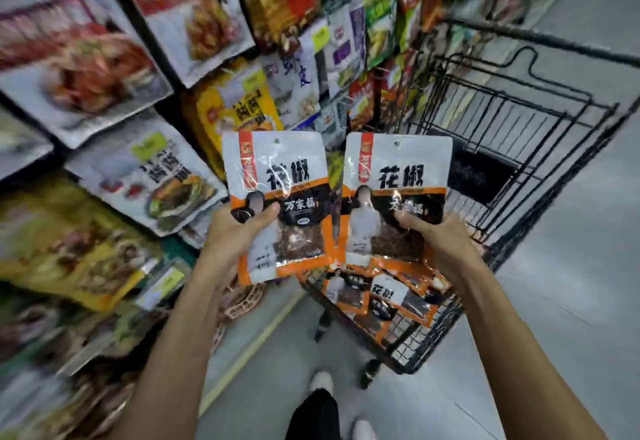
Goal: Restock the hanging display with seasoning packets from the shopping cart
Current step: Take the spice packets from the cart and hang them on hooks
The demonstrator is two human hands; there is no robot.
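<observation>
I hold two identical seasoning packets upright, side by side, in front of me. Each is white on top with black characters and orange and black below. My left hand grips the left packet at its lower left edge. The right packet is gripped at its lower right edge by my right hand. Below them, several more of the same packets lie in the near end of the black wire shopping cart. The hanging display of assorted packets fills the left side.
Rows of hanging packets run along the display from the left up to the top middle, many blurred. The cart stands at the right on a grey floor with a yellow line. My shoes show at the bottom.
</observation>
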